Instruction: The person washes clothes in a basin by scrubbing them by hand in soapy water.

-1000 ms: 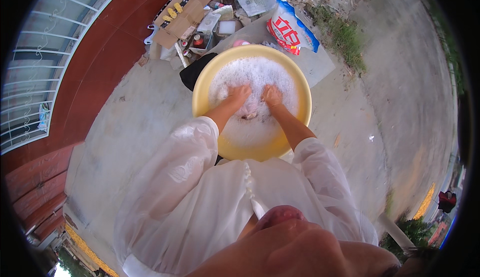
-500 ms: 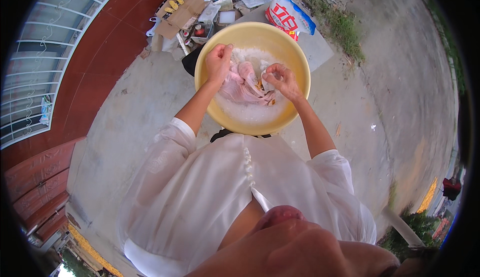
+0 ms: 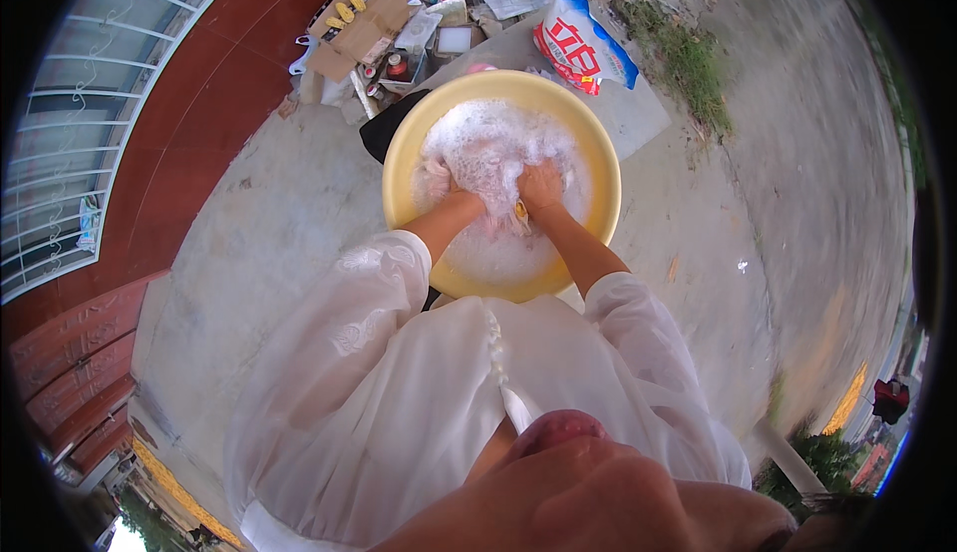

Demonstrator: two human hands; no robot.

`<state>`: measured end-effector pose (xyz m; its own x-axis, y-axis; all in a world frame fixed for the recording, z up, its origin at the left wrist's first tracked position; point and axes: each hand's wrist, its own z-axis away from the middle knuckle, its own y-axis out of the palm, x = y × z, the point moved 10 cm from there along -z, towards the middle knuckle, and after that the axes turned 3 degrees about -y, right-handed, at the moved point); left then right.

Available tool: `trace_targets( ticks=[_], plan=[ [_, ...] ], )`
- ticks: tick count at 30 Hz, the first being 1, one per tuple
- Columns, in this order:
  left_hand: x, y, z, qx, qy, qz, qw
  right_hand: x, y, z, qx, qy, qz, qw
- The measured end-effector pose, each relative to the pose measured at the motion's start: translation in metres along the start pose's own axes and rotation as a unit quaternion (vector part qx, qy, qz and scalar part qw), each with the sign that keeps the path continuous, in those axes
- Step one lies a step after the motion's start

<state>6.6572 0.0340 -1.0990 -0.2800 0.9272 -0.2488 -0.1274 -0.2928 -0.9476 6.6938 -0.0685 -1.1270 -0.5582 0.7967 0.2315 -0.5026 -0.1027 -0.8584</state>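
A yellow plastic basin (image 3: 401, 168) in front of me holds water thick with white foam (image 3: 488, 148). Pink cloth (image 3: 435, 179) shows through the suds on the left, and a small yellowish patch lies beside my right wrist. My left hand (image 3: 461, 193) is plunged into the suds against the cloth, its fingers covered. To its right, my right hand (image 3: 539, 186) presses down into the foam, knuckles and back of the hand showing, fingertips under the surface. What either hand grips, if anything, is hidden.
Behind the basin stands a red, white and blue detergent bag (image 3: 585, 43) on a pale slab (image 3: 638, 118). An opened cardboard box (image 3: 364, 28) with yellow corn cobs and assorted clutter sits at the far left. Grass (image 3: 688, 63) grows at the far right.
Both hands have gone down from above the cloth into the foam. The cloth is now mostly submerged and suds have spread over it. In the picture, the basin sits slightly lower.
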Motion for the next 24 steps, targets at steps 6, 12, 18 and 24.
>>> trace_targets(
  ticks=[6, 12, 18, 24],
  plan=[
    [0.035, 0.068, -0.042, -0.19, 0.054, 0.002, 0.98, -0.008, -0.006, -0.02, -0.164, -0.04, -0.152, 0.974],
    [0.009, 0.022, -0.052, -0.026, 0.007, 0.113, 0.993, -0.047, 0.002, -0.038, -0.185, 0.067, -0.32, 0.927],
    [0.041, -0.063, -0.02, 0.032, -0.069, 0.541, 0.838, 0.002, -0.082, 0.033, -0.167, 0.031, -0.623, 0.763],
    [0.076, -0.12, 0.056, -0.095, -0.112, 0.472, 0.869, -0.01, -0.113, 0.113, -0.237, -0.024, -0.66, 0.712]
  ],
)
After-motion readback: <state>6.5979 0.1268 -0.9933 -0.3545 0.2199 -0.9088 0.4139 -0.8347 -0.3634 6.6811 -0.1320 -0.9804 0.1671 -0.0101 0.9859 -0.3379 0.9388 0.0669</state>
